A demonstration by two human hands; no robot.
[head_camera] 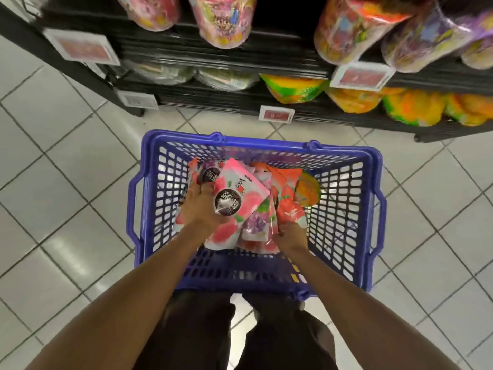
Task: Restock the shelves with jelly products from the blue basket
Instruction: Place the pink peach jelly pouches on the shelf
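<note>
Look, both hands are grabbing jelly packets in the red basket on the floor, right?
No, the basket is blue, not red. The head view shows it on the floor, with the left hand and right hand both grabbing jelly packets inside it.

Blue basket (149, 198) is perforated, slightly shiny plastic; jelly pouches (241, 193) look like glossy printed film; floor tiles (66, 182) are smooth, glazed, reflective; shelf jars (344, 36) seem clear glossy plastic.

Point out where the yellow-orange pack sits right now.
In the head view, the yellow-orange pack lies inside the blue basket, right of the red pouches and beyond the right hand.
</note>
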